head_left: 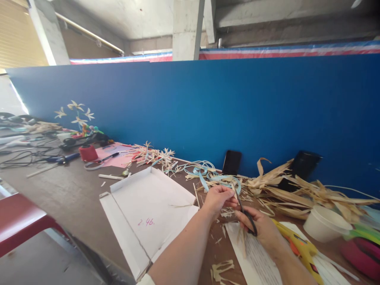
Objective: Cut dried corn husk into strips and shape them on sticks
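My right hand [263, 229] is closed around a pair of scissors [251, 226] with black handles, and the blades point up toward my left fingertips. A pale strip of dried husk [242, 242] hangs below that hand; I cannot tell whether its fingers hold it. With fingertips pinched together, my left hand [219, 199] holds a small pale husk piece [233, 186] beside the blades. Small husk scraps [219, 240] lie on the table under both hands. Below the right hand is a printed sheet of paper [258, 259].
An open white box [166, 190] lies left of my arm. Dried husks [297, 198], a white cup [325, 223] and a yellow glue gun [303, 247] are on the right. Two phones, one a black phone [232, 162], lean against the blue partition [190, 103]. Husk flowers [160, 156] lie behind the box.
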`<control>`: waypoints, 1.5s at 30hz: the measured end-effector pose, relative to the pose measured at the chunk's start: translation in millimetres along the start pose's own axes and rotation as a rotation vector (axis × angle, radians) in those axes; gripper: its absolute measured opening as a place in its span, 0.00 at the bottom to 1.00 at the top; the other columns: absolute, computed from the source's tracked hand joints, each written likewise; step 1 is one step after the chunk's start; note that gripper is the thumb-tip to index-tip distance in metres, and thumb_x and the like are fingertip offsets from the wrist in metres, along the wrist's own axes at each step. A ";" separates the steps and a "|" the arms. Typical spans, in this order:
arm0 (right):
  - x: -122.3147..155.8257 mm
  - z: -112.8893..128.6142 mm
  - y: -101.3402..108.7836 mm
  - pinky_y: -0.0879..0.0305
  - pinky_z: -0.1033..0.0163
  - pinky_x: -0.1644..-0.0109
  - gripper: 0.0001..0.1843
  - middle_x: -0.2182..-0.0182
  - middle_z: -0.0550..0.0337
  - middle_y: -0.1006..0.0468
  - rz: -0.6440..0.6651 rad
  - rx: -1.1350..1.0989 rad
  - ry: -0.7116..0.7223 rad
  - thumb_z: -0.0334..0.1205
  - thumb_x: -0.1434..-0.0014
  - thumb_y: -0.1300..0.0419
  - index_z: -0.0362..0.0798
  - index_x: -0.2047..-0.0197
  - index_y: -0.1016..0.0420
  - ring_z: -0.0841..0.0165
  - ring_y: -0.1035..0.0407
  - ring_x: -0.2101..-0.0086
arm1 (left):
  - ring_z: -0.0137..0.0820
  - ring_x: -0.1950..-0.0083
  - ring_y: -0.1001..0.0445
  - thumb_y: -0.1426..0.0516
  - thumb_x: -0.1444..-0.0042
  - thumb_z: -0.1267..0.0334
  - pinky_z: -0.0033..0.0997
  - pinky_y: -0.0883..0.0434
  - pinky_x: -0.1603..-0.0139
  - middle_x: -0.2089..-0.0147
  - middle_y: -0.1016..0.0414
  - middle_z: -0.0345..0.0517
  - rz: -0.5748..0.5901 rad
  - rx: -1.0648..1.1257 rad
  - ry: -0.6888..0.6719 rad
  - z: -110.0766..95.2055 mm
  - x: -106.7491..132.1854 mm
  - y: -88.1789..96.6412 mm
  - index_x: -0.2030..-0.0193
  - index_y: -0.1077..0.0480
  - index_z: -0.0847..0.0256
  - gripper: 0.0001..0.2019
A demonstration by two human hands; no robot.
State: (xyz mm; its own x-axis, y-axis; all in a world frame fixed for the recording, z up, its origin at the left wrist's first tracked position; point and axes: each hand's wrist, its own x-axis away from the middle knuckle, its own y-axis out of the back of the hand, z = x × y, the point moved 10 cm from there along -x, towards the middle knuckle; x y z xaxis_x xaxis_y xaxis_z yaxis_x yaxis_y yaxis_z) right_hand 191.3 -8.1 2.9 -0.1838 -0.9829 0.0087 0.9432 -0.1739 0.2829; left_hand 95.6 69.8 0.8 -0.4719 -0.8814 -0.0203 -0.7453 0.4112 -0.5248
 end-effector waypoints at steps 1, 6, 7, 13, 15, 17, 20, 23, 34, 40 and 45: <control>-0.2 -0.8 -0.3 0.46 0.64 0.75 0.21 0.83 0.65 0.31 0.001 -0.005 -0.003 0.53 0.54 0.36 0.50 0.59 0.21 0.70 0.41 0.79 | 0.27 0.75 0.27 0.35 0.60 0.58 0.26 0.29 0.71 0.75 0.27 0.45 -0.003 -0.003 0.003 0.1 0.1 0.2 0.71 0.32 0.67 0.16; -0.2 -0.8 -1.5 0.45 0.65 0.75 0.20 0.83 0.66 0.30 0.000 -0.059 -0.006 0.52 0.54 0.36 0.51 0.60 0.21 0.70 0.41 0.79 | 0.26 0.76 0.28 0.35 0.60 0.58 0.26 0.29 0.71 0.75 0.27 0.45 -0.012 -0.025 0.009 1.1 -0.5 1.5 0.71 0.32 0.67 0.16; 0.1 -0.7 -1.6 0.45 0.65 0.75 0.20 0.83 0.66 0.31 -0.002 -0.070 -0.011 0.52 0.55 0.35 0.51 0.60 0.21 0.70 0.41 0.79 | 0.26 0.76 0.28 0.35 0.60 0.58 0.26 0.29 0.71 0.75 0.27 0.45 -0.010 -0.025 0.008 1.5 -0.8 1.5 0.71 0.32 0.67 0.16; 1.1 1.7 -2.0 0.44 0.64 0.74 0.22 0.83 0.65 0.31 0.000 -0.050 -0.004 0.53 0.55 0.35 0.50 0.59 0.21 0.70 0.40 0.79 | 0.26 0.77 0.28 0.35 0.60 0.58 0.26 0.29 0.72 0.76 0.27 0.44 0.004 -0.012 0.002 2.9 -1.3 0.6 0.72 0.32 0.67 0.15; 1.0 1.7 -0.9 0.44 0.64 0.75 0.21 0.83 0.65 0.30 -0.003 -0.029 0.002 0.53 0.55 0.36 0.50 0.59 0.21 0.69 0.40 0.79 | 0.26 0.77 0.29 0.35 0.60 0.58 0.26 0.29 0.72 0.76 0.27 0.44 0.005 -0.019 0.004 2.5 -1.1 0.1 0.72 0.32 0.67 0.15; 0.9 1.3 0.0 0.44 0.64 0.75 0.21 0.83 0.64 0.30 -0.005 -0.021 0.005 0.54 0.54 0.36 0.51 0.60 0.21 0.69 0.40 0.79 | 0.26 0.77 0.29 0.35 0.60 0.58 0.26 0.29 0.71 0.75 0.27 0.44 0.009 -0.027 0.006 2.3 -1.1 -0.5 0.71 0.32 0.67 0.15; 0.6 0.5 -0.1 0.45 0.64 0.75 0.21 0.83 0.65 0.31 0.004 -0.018 0.011 0.54 0.54 0.37 0.51 0.59 0.21 0.70 0.41 0.79 | 0.26 0.77 0.29 0.35 0.60 0.58 0.26 0.30 0.72 0.76 0.27 0.44 0.011 -0.023 0.005 2.4 -1.6 -0.3 0.72 0.32 0.66 0.15; -0.4 -0.6 -0.6 0.47 0.64 0.76 0.21 0.83 0.65 0.32 0.012 -0.012 0.013 0.54 0.53 0.37 0.50 0.60 0.21 0.70 0.42 0.79 | 0.26 0.77 0.29 0.35 0.60 0.58 0.26 0.30 0.72 0.75 0.27 0.44 0.016 -0.016 0.000 2.9 -2.1 -0.2 0.72 0.32 0.66 0.15; -2.4 -4.9 -1.6 0.48 0.66 0.75 0.20 0.83 0.66 0.33 0.031 -0.041 0.000 0.52 0.52 0.36 0.48 0.60 0.22 0.72 0.43 0.79 | 0.26 0.77 0.29 0.35 0.61 0.58 0.25 0.30 0.73 0.76 0.27 0.45 0.004 -0.014 0.004 1.6 -0.9 0.3 0.71 0.32 0.67 0.15; -2.8 -7.2 -2.5 0.48 0.66 0.75 0.21 0.83 0.66 0.32 0.022 -0.057 -0.028 0.52 0.52 0.36 0.47 0.59 0.23 0.73 0.43 0.79 | 0.26 0.74 0.29 0.35 0.62 0.58 0.24 0.31 0.76 0.75 0.29 0.43 -0.001 -0.020 -0.025 -1.8 -1.0 1.0 0.71 0.32 0.66 0.16; -2.1 -5.3 0.1 0.46 0.65 0.73 0.23 0.82 0.65 0.31 0.013 -0.048 -0.018 0.52 0.51 0.37 0.45 0.56 0.25 0.72 0.41 0.78 | 0.26 0.74 0.29 0.36 0.62 0.57 0.21 0.33 0.79 0.73 0.28 0.44 0.005 -0.059 -0.023 -3.0 0.2 0.8 0.71 0.33 0.66 0.16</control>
State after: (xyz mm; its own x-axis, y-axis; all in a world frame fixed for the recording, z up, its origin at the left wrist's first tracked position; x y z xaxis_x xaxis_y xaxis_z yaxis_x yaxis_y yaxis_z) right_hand 193.2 -6.3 -2.2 -0.1761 -0.9839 0.0297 0.9576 -0.1642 0.2367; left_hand 93.5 70.6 2.9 -0.4653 -0.8842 -0.0422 -0.7700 0.4278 -0.4734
